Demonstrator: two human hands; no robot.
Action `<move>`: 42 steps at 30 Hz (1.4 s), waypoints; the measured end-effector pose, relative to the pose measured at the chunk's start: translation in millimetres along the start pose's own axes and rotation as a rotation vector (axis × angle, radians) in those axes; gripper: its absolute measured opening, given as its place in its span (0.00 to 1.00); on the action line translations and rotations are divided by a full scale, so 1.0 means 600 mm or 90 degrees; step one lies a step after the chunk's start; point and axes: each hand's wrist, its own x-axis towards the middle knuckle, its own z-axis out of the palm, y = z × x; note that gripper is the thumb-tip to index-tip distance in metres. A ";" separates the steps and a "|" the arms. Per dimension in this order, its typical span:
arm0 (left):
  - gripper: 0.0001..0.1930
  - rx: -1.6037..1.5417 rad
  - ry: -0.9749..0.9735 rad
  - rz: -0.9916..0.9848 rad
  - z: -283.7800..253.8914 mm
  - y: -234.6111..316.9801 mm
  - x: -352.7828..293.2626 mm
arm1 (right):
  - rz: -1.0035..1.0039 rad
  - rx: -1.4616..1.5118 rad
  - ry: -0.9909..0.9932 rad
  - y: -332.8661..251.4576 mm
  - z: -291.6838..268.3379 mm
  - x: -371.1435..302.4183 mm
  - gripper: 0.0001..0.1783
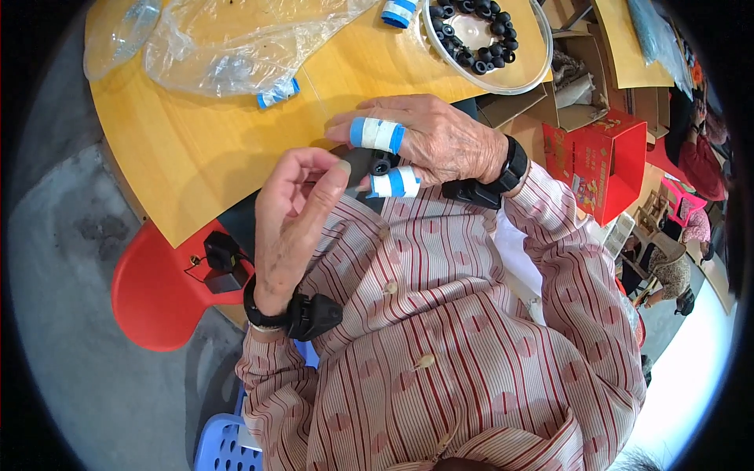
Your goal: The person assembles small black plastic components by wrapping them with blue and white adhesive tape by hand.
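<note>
Between the taped finger and taped thumb of my right hand (pixel 440 141) sits a small black round part (pixel 382 167) with a hollow end. Blue and white tape wraps that finger and thumb. Just left of it is my left hand (pixel 294 216), its thumb and forefinger tips close together and the other fingers curled. Whatever those fingertips may pinch is hidden. Both hands are over my lap at the table's near edge. Similar black parts (pixel 497 51) lie in a clear round plastic tub (pixel 542 67) at the far right of the table.
On the yellow table (pixel 181 169) lie a clear plastic bag (pixel 228 59) and two blue-and-white tape rolls (pixel 279 93) (pixel 399 12). A red chair (pixel 153 294) holds a black device (pixel 224 259). Cardboard boxes (pixel 581 86) and a red box (pixel 601 165) stand right; other people (pixel 671 271) sit beyond.
</note>
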 end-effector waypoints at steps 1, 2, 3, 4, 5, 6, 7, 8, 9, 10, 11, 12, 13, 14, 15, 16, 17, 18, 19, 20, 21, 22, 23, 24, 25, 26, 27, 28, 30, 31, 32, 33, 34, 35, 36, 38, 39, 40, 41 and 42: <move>0.18 -0.001 0.000 0.000 0.002 0.001 0.001 | -0.001 -0.036 0.000 0.001 0.001 0.000 0.30; 0.17 0.003 -0.026 -0.019 0.004 0.003 0.002 | -0.002 -0.071 0.001 0.002 0.002 0.000 0.30; 0.16 0.006 -0.050 -0.039 0.005 0.004 0.001 | -0.003 -0.069 -0.001 0.000 0.002 0.003 0.30; 0.16 0.005 -0.047 -0.039 0.006 0.003 0.000 | -0.003 -0.053 -0.010 -0.003 -0.001 0.007 0.30; 0.15 0.013 -0.056 -0.037 0.006 0.003 -0.001 | -0.001 -0.041 -0.019 -0.005 -0.003 0.010 0.31; 0.14 0.020 -0.066 -0.035 0.007 0.002 -0.001 | -0.002 -0.041 -0.019 -0.007 -0.003 0.010 0.31; 0.14 0.020 -0.065 -0.034 0.009 0.002 0.001 | 0.002 -0.045 -0.022 -0.009 -0.004 0.011 0.31; 0.13 -0.011 -0.073 -0.025 0.011 0.001 0.006 | 0.006 -0.049 -0.026 -0.010 -0.004 0.011 0.31; 0.12 -0.041 -0.081 -0.017 0.013 0.001 0.008 | 0.006 -0.050 -0.026 -0.010 -0.003 0.010 0.31; 0.12 -0.041 -0.081 -0.016 0.016 0.001 0.007 | -0.005 -0.065 -0.020 -0.009 -0.002 0.010 0.32; 0.11 -0.038 -0.069 -0.007 0.017 0.000 0.007 | -0.016 -0.079 -0.013 -0.008 -0.001 0.010 0.33; 0.11 -0.035 -0.056 0.003 0.018 -0.001 0.007 | -0.017 -0.079 -0.013 -0.009 -0.001 0.012 0.33; 0.11 -0.034 -0.056 0.003 0.017 -0.003 0.008 | -0.030 -0.082 -0.008 -0.011 -0.002 0.014 0.34; 0.10 -0.022 -0.051 0.017 0.014 -0.006 0.007 | -0.044 -0.086 -0.003 -0.013 -0.002 0.016 0.36; 0.09 -0.009 -0.046 0.031 0.012 -0.007 0.006 | -0.046 -0.085 -0.003 -0.015 -0.003 0.018 0.36; 0.09 -0.009 -0.044 0.032 0.015 -0.006 0.005 | -0.040 -0.095 -0.009 -0.016 -0.004 0.020 0.37; 0.09 -0.032 -0.033 0.046 0.020 -0.007 0.006 | -0.033 -0.105 -0.014 -0.016 -0.004 0.020 0.37; 0.08 -0.055 -0.022 0.060 0.023 -0.008 0.007 | -0.034 -0.105 -0.015 -0.016 -0.004 0.020 0.37; 0.08 -0.055 -0.022 0.061 0.021 -0.010 0.008 | -0.032 -0.115 -0.013 -0.015 -0.004 0.020 0.37; 0.07 -0.035 -0.027 0.065 0.018 -0.012 0.009 | -0.030 -0.125 -0.011 -0.015 -0.004 0.020 0.37; 0.07 -0.014 -0.032 0.069 0.017 -0.014 0.009 | -0.032 -0.125 -0.011 -0.016 -0.006 0.022 0.37; 0.07 -0.015 -0.031 0.070 0.017 -0.017 0.010 | -0.019 -0.129 -0.020 -0.019 -0.009 0.023 0.38; 0.06 -0.007 -0.025 0.090 0.019 -0.018 0.010 | -0.005 -0.134 -0.027 -0.021 -0.012 0.025 0.39; 0.06 0.000 -0.018 0.111 0.021 -0.019 0.011 | -0.005 -0.137 -0.027 -0.023 -0.013 0.026 0.39; 0.06 0.000 -0.019 0.113 0.022 -0.018 0.011 | -0.003 -0.143 -0.016 -0.024 -0.014 0.027 0.40; 0.07 -0.022 -0.020 0.116 0.022 -0.018 0.013 | -0.001 -0.148 -0.005 -0.023 -0.013 0.029 0.41; 0.07 -0.044 -0.021 0.119 0.022 -0.018 0.014 | -0.002 -0.149 -0.005 -0.023 -0.014 0.030 0.41; 0.07 -0.044 -0.021 0.121 0.021 -0.018 0.016 | 0.012 -0.146 -0.010 -0.024 -0.015 0.031 0.41; 0.08 -0.059 -0.023 0.121 0.019 -0.015 0.017 | 0.022 -0.144 -0.015 -0.026 -0.016 0.033 0.42; 0.08 -0.058 -0.022 0.124 0.019 -0.015 0.017 | 0.048 -0.132 -0.022 -0.027 -0.016 0.035 0.41; 0.08 -0.065 -0.009 0.123 0.023 -0.015 0.019 | 0.076 -0.122 -0.029 -0.028 -0.018 0.035 0.41; 0.08 -0.072 0.003 0.122 0.025 -0.014 0.020 | 0.075 -0.125 -0.029 -0.030 -0.021 0.035 0.41; 0.08 -0.072 0.003 0.125 0.025 -0.012 0.022 | 0.081 -0.125 -0.026 -0.031 -0.023 0.036 0.43; 0.08 -0.075 0.001 0.125 0.023 -0.011 0.026 | 0.085 -0.125 -0.024 -0.031 -0.025 0.039 0.45; 0.09 -0.079 0.000 0.126 0.022 -0.009 0.030 | 0.081 -0.128 -0.023 -0.031 -0.027 0.041 0.45; 0.09 -0.067 0.003 0.132 0.021 -0.009 0.034 | 0.113 -0.116 -0.027 -0.036 -0.033 0.044 0.48; 0.09 -0.056 0.004 0.133 0.021 -0.008 0.035 | 0.111 -0.120 -0.027 -0.039 -0.035 0.046 0.48; 0.09 -0.057 0.003 0.138 0.019 -0.005 0.038 | 0.136 -0.116 -0.037 -0.042 -0.037 0.047 0.48; 0.09 -0.041 -0.002 0.131 0.016 -0.003 0.040 | 0.162 -0.108 -0.049 -0.042 -0.037 0.048 0.49; 0.09 -0.026 -0.008 0.123 0.013 -0.003 0.043 | 0.160 -0.108 -0.049 -0.041 -0.036 0.049 0.49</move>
